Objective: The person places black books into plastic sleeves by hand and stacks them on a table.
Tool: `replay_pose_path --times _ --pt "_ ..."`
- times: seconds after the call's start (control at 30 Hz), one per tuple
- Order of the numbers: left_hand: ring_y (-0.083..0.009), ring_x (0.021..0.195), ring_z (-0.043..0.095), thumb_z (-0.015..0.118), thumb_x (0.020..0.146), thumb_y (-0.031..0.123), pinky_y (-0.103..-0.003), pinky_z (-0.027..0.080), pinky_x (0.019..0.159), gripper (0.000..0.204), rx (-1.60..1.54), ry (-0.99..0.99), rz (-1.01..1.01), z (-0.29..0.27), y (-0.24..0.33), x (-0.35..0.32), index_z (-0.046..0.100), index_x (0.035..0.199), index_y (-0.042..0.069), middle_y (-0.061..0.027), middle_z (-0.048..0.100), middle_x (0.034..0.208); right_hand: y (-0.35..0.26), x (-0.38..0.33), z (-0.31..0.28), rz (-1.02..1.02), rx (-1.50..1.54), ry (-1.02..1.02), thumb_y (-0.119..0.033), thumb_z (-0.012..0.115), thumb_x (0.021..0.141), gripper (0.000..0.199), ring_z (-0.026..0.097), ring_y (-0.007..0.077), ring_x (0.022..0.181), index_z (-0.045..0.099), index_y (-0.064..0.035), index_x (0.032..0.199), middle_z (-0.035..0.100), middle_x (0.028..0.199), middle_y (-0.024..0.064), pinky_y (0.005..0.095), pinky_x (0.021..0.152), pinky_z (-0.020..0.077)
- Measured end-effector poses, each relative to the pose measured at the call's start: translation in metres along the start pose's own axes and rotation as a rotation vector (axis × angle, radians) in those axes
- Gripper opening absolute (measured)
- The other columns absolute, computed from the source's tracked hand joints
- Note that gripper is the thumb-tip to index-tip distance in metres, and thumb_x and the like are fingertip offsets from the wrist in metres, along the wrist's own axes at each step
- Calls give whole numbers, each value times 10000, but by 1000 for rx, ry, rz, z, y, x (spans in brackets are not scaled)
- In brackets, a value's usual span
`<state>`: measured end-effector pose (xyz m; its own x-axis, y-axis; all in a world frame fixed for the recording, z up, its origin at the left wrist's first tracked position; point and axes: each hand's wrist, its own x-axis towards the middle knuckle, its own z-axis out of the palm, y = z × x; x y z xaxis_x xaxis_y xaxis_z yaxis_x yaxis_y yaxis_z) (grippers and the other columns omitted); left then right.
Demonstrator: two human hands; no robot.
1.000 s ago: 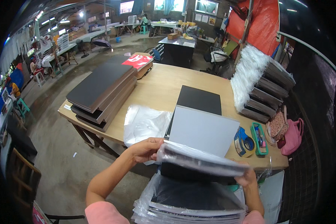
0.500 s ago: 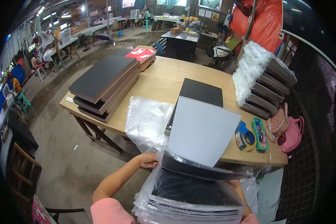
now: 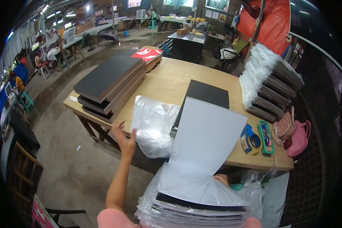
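Observation:
My left hand (image 3: 125,140) is raised off the table's front edge with fingers apart and holds nothing. Close by lies a pile of clear plastic bags (image 3: 154,127), partly hanging over the edge. A large white sheet (image 3: 209,133) slants down from a stack of black boards (image 3: 209,93) and bends over my lap. At the sheet's right edge my right hand (image 3: 221,179) is closed on it, with most of the hand hidden. Beneath the sheet, a stack of plastic-wrapped black boards (image 3: 197,214) rests against me.
Thick black boards (image 3: 108,76) are stacked at the table's left. On the right are a tape dispenser (image 3: 250,140), a green basket (image 3: 266,136) of pens, and a pink bag (image 3: 299,138). Plastic-wrapped boards (image 3: 275,85) stand piled behind them. A wooden chair (image 3: 24,167) stands lower left.
My left hand has let go of the plastic and moved up and left. The tilted wrapped board has gone down, and the white sheet's lower part now covers the wrapped stack. My right hand has come up.

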<state>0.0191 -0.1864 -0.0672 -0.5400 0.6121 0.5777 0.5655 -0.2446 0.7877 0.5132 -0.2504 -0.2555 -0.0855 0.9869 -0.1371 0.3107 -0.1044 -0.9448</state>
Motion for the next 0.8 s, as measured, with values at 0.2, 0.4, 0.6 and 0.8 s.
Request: replay_pose_path --times 0.2,0.4,0.6,0.8 --pt "-276 1159 444 673 764 111 -410 374 949 335 572 -620 895 63 56 106 576 1085 102 -177 455 1241 -77 21 -43 150 -657 -225 -276 747 695 307 623 207 602 675 9 784 667 712 133 316 572 489" --pt "-155 574 580 591 870 181 -323 442 498 181 -115 -856 10 109 48 135 628 796 19 -93 592 646 -323 20 -30 -251 -729 -300 -249 709 771 286 620 147 611 644 -18 926 642 688 77 273 569 476" --pt "-183 523 503 529 907 430 -339 410 550 474 -120 -508 331 148 -1 145 611 713 5 -99 516 560 -425 162 81 -982 -712 -108 -233 683 749 269 594 255 823 635 -53 943 610 835 101 365 852 444" --pt "-146 637 516 436 864 643 -275 414 653 671 -924 -857 -436 148 -26 157 580 642 26 -20 491 584 -448 266 167 -587 -1146 -381 -211 680 704 261 560 284 1002 689 -162 961 604 1053 78 539 868 410"
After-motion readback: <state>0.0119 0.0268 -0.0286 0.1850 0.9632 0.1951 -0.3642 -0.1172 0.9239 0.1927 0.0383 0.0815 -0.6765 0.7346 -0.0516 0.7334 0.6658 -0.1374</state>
